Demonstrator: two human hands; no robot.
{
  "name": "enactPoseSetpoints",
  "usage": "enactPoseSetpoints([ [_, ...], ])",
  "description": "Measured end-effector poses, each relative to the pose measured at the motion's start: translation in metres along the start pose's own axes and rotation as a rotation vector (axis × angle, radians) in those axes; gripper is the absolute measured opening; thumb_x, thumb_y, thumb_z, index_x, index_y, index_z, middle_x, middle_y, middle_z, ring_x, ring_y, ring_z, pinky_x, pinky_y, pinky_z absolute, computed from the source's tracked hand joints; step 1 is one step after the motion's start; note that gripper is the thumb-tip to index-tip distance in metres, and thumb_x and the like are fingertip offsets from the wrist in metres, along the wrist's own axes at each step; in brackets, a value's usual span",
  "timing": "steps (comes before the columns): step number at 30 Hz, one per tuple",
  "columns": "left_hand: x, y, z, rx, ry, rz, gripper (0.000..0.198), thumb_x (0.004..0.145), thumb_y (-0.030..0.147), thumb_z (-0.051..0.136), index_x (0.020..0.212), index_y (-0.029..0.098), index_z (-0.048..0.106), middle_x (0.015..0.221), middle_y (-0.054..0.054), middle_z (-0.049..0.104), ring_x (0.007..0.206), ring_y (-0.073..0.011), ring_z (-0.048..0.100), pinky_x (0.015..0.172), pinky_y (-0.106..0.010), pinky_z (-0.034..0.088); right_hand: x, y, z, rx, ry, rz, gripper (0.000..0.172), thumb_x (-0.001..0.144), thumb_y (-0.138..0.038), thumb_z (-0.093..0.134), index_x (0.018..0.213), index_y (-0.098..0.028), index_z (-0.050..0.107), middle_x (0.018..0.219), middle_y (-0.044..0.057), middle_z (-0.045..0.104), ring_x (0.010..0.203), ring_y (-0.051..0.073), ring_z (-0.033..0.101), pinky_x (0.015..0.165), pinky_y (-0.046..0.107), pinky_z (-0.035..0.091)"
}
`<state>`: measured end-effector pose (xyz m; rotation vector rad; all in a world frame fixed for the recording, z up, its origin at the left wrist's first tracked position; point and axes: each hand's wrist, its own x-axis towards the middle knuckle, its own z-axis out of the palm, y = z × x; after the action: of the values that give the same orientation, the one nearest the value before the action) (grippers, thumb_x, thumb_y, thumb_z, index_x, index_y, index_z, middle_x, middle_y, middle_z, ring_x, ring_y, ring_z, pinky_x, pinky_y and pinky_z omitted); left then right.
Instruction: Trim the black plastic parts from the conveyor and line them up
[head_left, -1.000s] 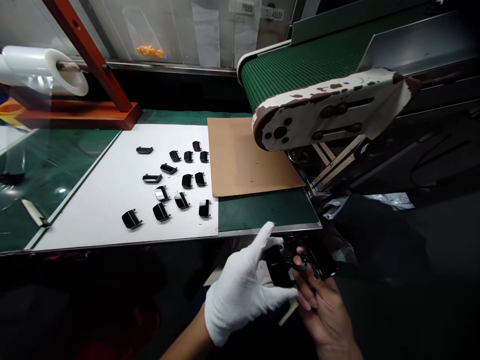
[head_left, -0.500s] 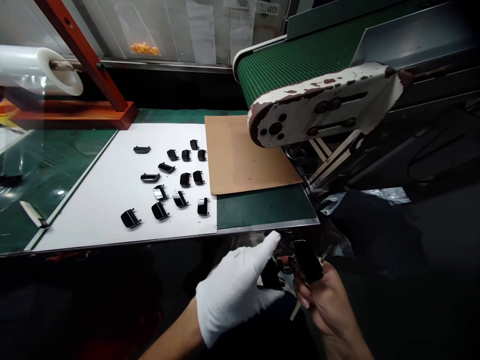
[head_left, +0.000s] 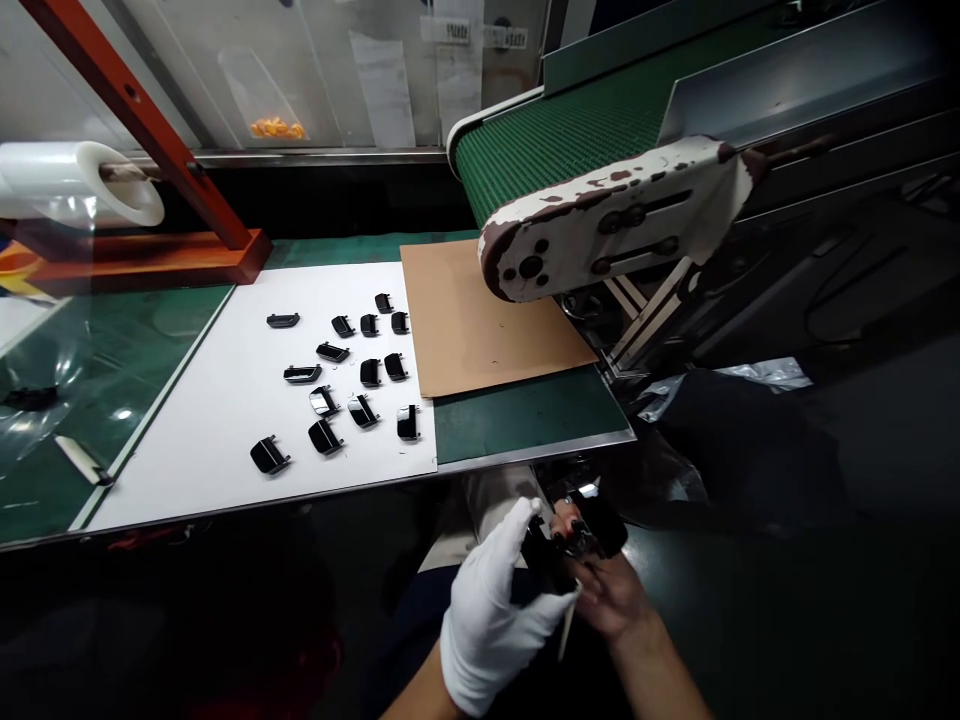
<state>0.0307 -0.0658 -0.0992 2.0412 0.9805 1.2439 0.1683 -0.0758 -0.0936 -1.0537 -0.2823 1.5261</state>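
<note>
My left hand [head_left: 495, 610], in a white glove, grips a glossy black plastic part [head_left: 541, 562] below the table's front edge. My bare right hand [head_left: 606, 590] holds a second black part [head_left: 604, 524] right beside it, fingers curled round it, and the two parts touch. Several similar black parts [head_left: 361, 410] lie spread on a white sheet [head_left: 217, 400] on the table, well to the upper left of both hands.
A brown cardboard sheet [head_left: 480, 330] lies right of the white sheet on the green table [head_left: 525, 415]. A green conveyor belt [head_left: 555, 150] with a chipped white end plate [head_left: 600, 230] overhangs it. A clear film roll [head_left: 82, 185] and orange frame [head_left: 150, 130] stand far left.
Both hands have drawn closer together and lower, nearer my body. The view has shifted so the table sits slightly lower in the picture. The parts on the sheet have not moved.
</note>
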Motion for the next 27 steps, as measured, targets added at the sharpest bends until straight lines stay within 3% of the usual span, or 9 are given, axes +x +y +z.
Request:
enactPoseSetpoints([
  [3, -0.004, 0.001, 0.007, -0.191, 0.033, -0.032, 0.077, 0.079, 0.035, 0.072, 0.144, 0.022, 0.033, 0.127, -0.012, 0.061, 0.109, -0.0246, 0.064, 0.092, -0.029, 0.055, -0.004, 0.018, 0.01, 0.01, -0.019, -0.062, 0.041, 0.045, -0.055, 0.085, 0.056, -0.022, 0.063, 0.048, -0.002, 0.058, 0.032, 0.008, 0.039, 0.03, 0.022, 0.035],
  [6, -0.002, 0.002, 0.011, -0.376, 0.053, -0.082, 0.074, 0.079, 0.041, 0.071, 0.141, 0.02, 0.038, 0.128, -0.014, 0.061, 0.11, -0.0263, 0.064, 0.092, -0.031, 0.055, -0.008, 0.028, 0.019, 0.005, -0.005, -0.136, 0.041, 0.05, -0.062, 0.079, 0.059, -0.026, 0.063, 0.057, -0.001, 0.063, 0.051, 0.018, 0.058, 0.047, 0.03, 0.049],
  [11, 0.013, 0.002, -0.002, -0.367, 0.041, -0.053, 0.07, 0.072, 0.035, 0.078, 0.134, 0.022, 0.049, 0.124, -0.012, 0.063, 0.109, -0.0267, 0.064, 0.097, -0.035, 0.052, -0.01, 0.018, 0.012, -0.091, 0.039, -0.236, 0.034, 0.057, -0.054, 0.08, 0.067, -0.026, 0.062, 0.063, -0.002, 0.063, 0.053, 0.017, 0.058, 0.049, 0.028, 0.048],
  [13, 0.024, 0.004, -0.013, -0.324, -0.065, -0.07, 0.065, 0.07, 0.03, 0.081, 0.128, 0.022, 0.054, 0.119, -0.009, 0.066, 0.103, -0.0246, 0.066, 0.094, -0.033, 0.053, -0.014, 0.005, 0.004, -0.165, 0.047, -0.267, 0.028, 0.066, -0.048, 0.076, 0.071, -0.024, 0.062, 0.064, -0.002, 0.062, 0.049, 0.013, 0.054, 0.046, 0.025, 0.044],
  [15, 0.034, 0.009, -0.025, -0.315, -0.244, -0.15, 0.055, 0.07, 0.025, 0.08, 0.121, 0.021, 0.06, 0.112, -0.006, 0.068, 0.097, -0.022, 0.067, 0.089, -0.028, 0.054, -0.02, -0.01, 0.0, -0.256, 0.024, -0.286, 0.022, 0.067, -0.037, 0.078, 0.071, -0.022, 0.062, 0.064, -0.002, 0.061, 0.05, 0.012, 0.052, 0.047, 0.023, 0.041],
  [18, 0.044, 0.015, -0.039, -0.325, -0.489, -0.267, 0.044, 0.072, 0.016, 0.077, 0.113, 0.021, 0.064, 0.105, -0.001, 0.069, 0.092, -0.0183, 0.066, 0.087, -0.025, 0.051, -0.029, -0.029, 0.0, -0.643, -0.053, -0.371, 0.018, 0.071, -0.027, 0.074, 0.065, -0.02, 0.058, 0.06, -0.002, 0.057, 0.054, 0.012, 0.051, 0.05, 0.023, 0.037],
  [21, 0.046, 0.018, -0.049, -0.333, -0.583, -0.342, 0.043, 0.07, 0.008, 0.075, 0.109, 0.022, 0.066, 0.098, 0.002, 0.068, 0.088, -0.0165, 0.064, 0.086, -0.022, 0.049, -0.032, -0.031, 0.005, -1.047, -0.116, -0.431, 0.021, 0.082, -0.031, 0.057, 0.064, -0.021, 0.052, 0.056, -0.003, 0.052, 0.051, 0.013, 0.046, 0.049, 0.025, 0.032],
  [27, 0.039, 0.015, -0.063, -0.21, -0.718, -0.483, 0.026, 0.067, 0.008, 0.072, 0.091, 0.02, 0.067, 0.08, 0.005, 0.063, 0.073, -0.0131, 0.06, 0.067, -0.017, 0.046, -0.025, -0.006, 0.006, -1.227, -0.182, -0.346, 0.025, 0.085, -0.033, 0.044, 0.063, -0.024, 0.038, 0.052, -0.004, 0.042, 0.048, 0.013, 0.04, 0.048, 0.028, 0.026],
])
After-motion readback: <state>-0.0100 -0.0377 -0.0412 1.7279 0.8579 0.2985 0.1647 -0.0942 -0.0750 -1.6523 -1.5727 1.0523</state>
